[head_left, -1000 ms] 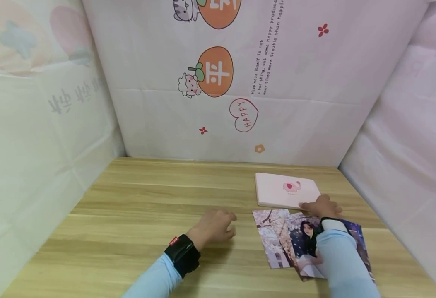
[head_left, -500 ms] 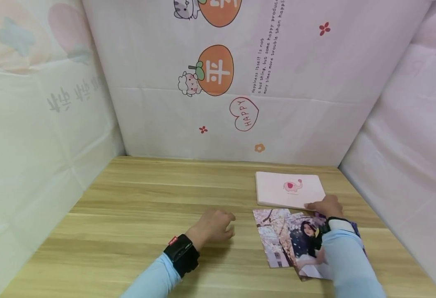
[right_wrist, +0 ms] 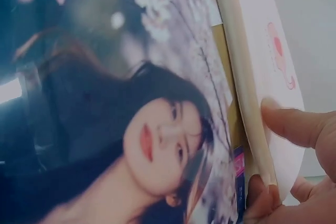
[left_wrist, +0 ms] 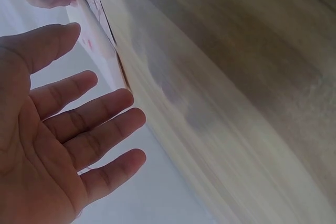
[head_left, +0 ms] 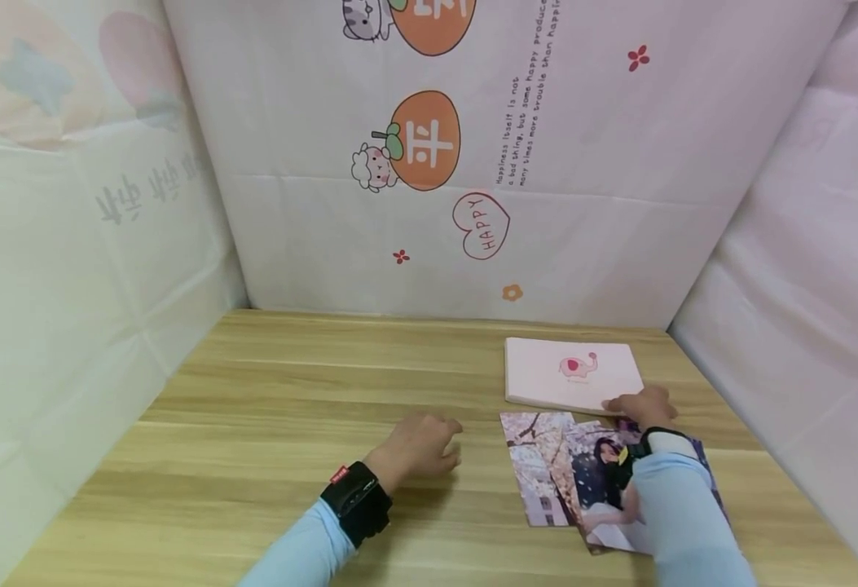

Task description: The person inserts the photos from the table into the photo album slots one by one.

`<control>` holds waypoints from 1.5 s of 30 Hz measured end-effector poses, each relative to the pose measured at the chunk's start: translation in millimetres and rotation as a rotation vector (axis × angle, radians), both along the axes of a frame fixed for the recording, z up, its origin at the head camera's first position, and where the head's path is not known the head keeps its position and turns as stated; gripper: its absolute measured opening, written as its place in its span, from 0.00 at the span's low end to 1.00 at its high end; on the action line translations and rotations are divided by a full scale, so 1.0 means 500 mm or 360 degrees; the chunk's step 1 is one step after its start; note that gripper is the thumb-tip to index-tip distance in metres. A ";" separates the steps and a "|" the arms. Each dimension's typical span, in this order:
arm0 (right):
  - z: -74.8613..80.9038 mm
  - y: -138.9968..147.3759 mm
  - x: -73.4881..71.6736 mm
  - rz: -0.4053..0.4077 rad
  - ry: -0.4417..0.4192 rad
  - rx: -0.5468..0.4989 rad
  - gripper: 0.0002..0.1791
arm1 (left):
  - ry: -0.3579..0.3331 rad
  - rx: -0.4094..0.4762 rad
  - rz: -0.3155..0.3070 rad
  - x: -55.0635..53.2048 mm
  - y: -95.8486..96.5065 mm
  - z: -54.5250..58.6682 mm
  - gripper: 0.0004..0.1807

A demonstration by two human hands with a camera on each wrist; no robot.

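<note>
A white album (head_left: 546, 371) with a pink elephant on its cover lies closed at the back right of the table. My right hand (head_left: 644, 405) pinches its near right corner, thumb on the cover and fingers at the lower edge, as the right wrist view shows. Just in front of the album lie overlapping photo prints: blossom pictures (head_left: 534, 469) and a portrait print (head_left: 605, 489), partly covered by my right sleeve. My left hand (head_left: 417, 444) holds nothing; its fingers are spread and slightly bent in the left wrist view (left_wrist: 84, 124), left of the prints.
The wooden table (head_left: 289, 391) is bounded by a printed cloth at the back (head_left: 311, 244) and pale cloth walls on the left (head_left: 106, 285) and right (head_left: 803, 326). Bare wood lies between my left hand and the left wall.
My right hand has shifted slightly to the right along the album's near edge, and the album's right side has turned slightly. The left hand has hardly moved.
</note>
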State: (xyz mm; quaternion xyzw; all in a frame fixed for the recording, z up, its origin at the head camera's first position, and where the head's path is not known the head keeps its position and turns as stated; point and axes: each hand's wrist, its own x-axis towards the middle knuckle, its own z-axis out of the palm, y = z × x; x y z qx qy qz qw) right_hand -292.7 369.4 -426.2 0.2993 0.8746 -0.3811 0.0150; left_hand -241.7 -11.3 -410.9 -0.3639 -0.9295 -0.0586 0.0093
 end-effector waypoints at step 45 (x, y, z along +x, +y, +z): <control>0.021 -0.020 0.000 -0.0185 0.0552 -0.1305 0.41 | -0.0013 0.0037 0.0038 -0.013 -0.014 0.000 0.22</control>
